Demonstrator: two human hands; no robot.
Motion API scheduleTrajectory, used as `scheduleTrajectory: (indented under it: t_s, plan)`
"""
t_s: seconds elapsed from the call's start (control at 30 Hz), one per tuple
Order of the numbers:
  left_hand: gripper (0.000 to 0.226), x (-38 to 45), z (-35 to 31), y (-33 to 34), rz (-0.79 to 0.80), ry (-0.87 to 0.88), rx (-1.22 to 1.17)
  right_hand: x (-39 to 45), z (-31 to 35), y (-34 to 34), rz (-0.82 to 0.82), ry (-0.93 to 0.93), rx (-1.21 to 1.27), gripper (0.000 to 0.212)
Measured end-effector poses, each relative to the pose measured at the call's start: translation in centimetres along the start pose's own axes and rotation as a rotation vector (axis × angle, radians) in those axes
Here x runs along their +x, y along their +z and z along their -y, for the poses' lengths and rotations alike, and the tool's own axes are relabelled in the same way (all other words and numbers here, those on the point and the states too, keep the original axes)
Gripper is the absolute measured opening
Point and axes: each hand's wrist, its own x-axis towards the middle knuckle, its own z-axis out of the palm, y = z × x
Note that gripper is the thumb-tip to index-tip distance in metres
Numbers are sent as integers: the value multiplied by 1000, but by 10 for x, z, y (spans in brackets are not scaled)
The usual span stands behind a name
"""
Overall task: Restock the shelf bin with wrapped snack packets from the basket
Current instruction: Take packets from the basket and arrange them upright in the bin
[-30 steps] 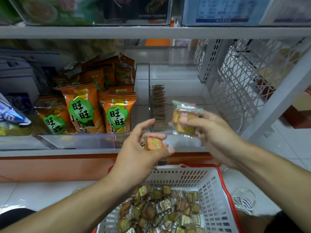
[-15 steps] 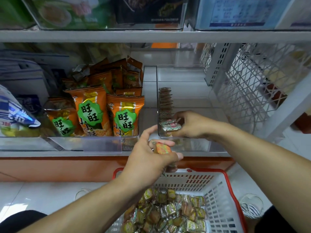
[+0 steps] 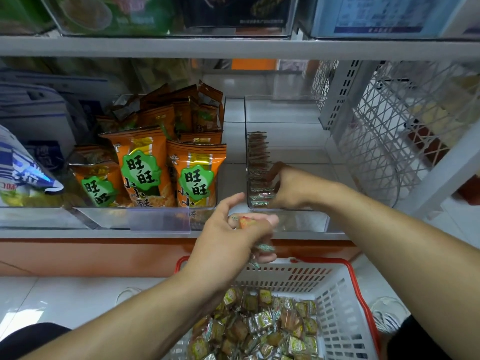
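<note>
Now, right hand (image 3: 288,187): reaching into the clear shelf bin (image 3: 288,219), fingers curled down against the front of the row of packets (image 3: 257,165); whether the grip is closing on one of them or only pressing them, I cannot tell.
Left hand (image 3: 231,235): hovering in front of the shelf edge, just above the basket's far rim; its grip is pinching a small orange wrapped packet (image 3: 245,221) between thumb and fingers, with more foil wrappers poking out under the curled fingers.
Shelf bin: sitting on the middle shelf (image 3: 155,233), right of the orange bags; the packets are standing on edge in one line along its left wall, running from the front toward the back, and the rest of the bin floor is showing bare.
Basket (image 3: 345,294): white with a red rim, sitting below the shelf and between the two forearms, holding a loose heap of wrapped snack packets (image 3: 262,328).
Orange snack bags (image 3: 168,165): standing upright in the neighbouring clear bin to the left, several rows deep.
Blue-and-white bag (image 3: 23,178): lying at the far left of the same shelf.
Wire mesh panel (image 3: 405,120): closing off the right side of the shelving.
</note>
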Motion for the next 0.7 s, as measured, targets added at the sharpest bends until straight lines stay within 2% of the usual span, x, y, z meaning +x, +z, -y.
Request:
scheduleTrajectory:
  t_s: [0.07, 0.1, 0.17, 0.2, 0.27, 0.3, 0.37, 0.43, 0.53, 0.63, 0.7]
  plan:
    - [40, -3, -4, -1, -40, -40, -113, -5, 2, -14, -28, 62, -37, 48]
    - [31, -5, -6, -1, -57, -73, -186, -10, 4, -23, -124, 51, -57, 49]
    - [31, -8, -9, -4, -70, -144, -324, -30, 13, -35, -318, -95, 31, 35]
    - [34, -10, -11, -5, -63, -171, -383, -45, 19, -37, -312, -200, 143, 31]
    - [41, -15, -14, -6, -30, -202, -474, -81, 31, -28, -140, -378, 292, 40]
    - [45, -17, -16, -6, -4, -206, -500, -98, 35, -19, -64, -407, 274, 51]
    - [47, -19, -19, -6, 69, -209, -524, -120, 36, 3, -42, -425, 145, 68]
    - [48, -20, -19, -6, 156, -214, -502, -127, 30, 19, -132, -415, 110, 65]
    - [54, -19, -14, -7, 238, -208, -382, -121, 22, 16, -237, -333, 304, 43]
    - [48, -18, -10, -7, 284, -130, -165, -114, 12, 4, -130, -190, 722, 31]
    - [35, -15, -7, -6, 252, -65, -46, -111, 9, -1, -94, -141, 857, 21]
